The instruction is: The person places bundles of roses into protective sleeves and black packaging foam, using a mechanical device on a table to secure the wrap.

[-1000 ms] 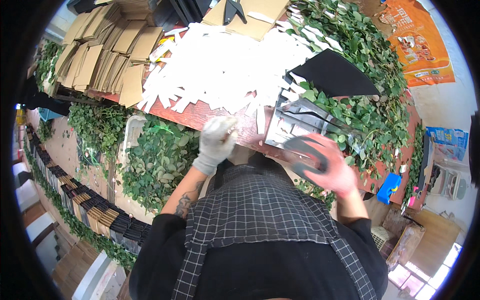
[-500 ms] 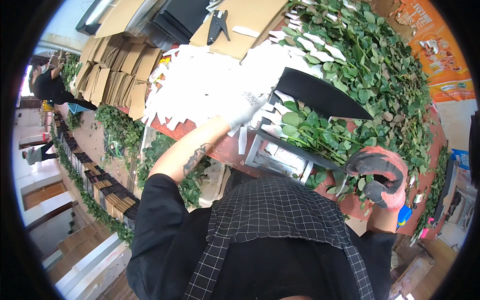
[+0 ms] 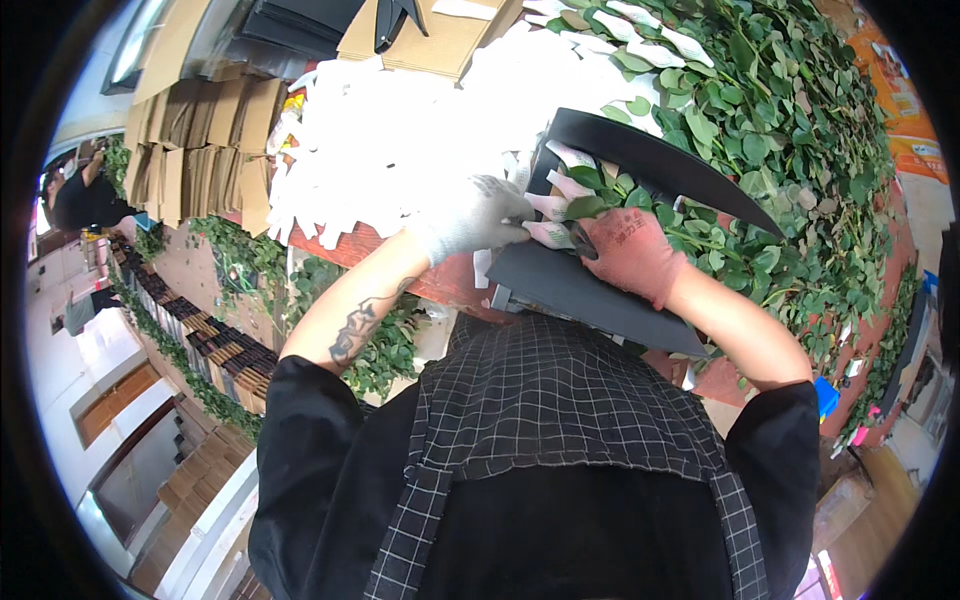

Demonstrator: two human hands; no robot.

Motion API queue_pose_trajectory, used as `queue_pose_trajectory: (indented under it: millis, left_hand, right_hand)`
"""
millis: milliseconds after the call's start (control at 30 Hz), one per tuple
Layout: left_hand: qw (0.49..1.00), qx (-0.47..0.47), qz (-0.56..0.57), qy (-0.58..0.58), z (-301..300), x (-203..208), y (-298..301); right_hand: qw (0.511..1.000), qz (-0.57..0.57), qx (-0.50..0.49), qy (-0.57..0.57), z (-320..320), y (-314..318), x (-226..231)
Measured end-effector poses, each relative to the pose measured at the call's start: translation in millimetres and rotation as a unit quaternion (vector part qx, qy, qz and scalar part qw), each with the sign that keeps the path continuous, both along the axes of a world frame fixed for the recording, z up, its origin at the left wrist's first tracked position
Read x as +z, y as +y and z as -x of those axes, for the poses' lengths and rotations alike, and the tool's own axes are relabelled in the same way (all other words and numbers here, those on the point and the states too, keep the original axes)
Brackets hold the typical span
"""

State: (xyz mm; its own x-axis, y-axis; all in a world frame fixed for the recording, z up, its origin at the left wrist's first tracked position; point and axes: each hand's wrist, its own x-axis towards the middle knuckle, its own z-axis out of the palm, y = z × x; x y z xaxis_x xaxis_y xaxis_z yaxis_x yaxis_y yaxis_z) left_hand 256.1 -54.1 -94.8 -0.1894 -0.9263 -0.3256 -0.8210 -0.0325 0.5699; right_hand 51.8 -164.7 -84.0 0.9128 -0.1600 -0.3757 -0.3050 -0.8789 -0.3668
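A black V-shaped holder (image 3: 655, 165) with two long curved sides stands on the table before me. Inside it lie leafy flower stems, their heads wrapped in white netting sleeves (image 3: 546, 206). My left hand (image 3: 470, 218), in a whitish glove, has curled fingers at the tip of the nearest wrapped flower head (image 3: 550, 235). From the other side my right hand (image 3: 630, 250), in a red and grey glove, closes round the stem just below that head. The right palm hides most of the stem. The holder's near black side (image 3: 600, 300) slopes toward my apron.
White sleeves (image 3: 360, 150) are heaped on the red table (image 3: 350, 258), left of the holder. Leafy stems (image 3: 770, 130) are piled behind and right. Folded cardboard (image 3: 195, 140) stands at left, and a black hand tool (image 3: 398, 22) lies on cardboard. Another person (image 3: 85, 200) is far left.
My right hand has swung from the stems' right end leftward to the wrapped heads. My left hand stays by the sleeves. The holder's near side now covers the grey frame below it.
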Motion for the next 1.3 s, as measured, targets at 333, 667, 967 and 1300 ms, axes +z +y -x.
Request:
queue_pose_trajectory:
  millis: [333, 667, 967, 1300]
  left_hand:
    - [0.997, -0.075, 0.000, -0.037, 2.9, -39.5, -0.2]
    - [0.990, -0.108, 0.079, -0.041, -14.0, -34.8, 9.1]
    - [0.986, 0.047, 0.088, -0.137, -59.4, 20.5, 22.8]
    - [0.972, -0.165, -0.123, 0.111, 9.0, -17.8, -13.7]
  right_hand:
    - [0.997, 0.014, -0.051, 0.062, 2.4, 7.7, -28.2]
    - [0.996, -0.031, -0.073, 0.030, 11.7, 5.1, -49.8]
    - [0.997, -0.035, -0.022, -0.064, 19.2, 1.0, -50.7]
    - [0.981, 0.039, 0.000, -0.193, -1.6, 5.3, 4.5]
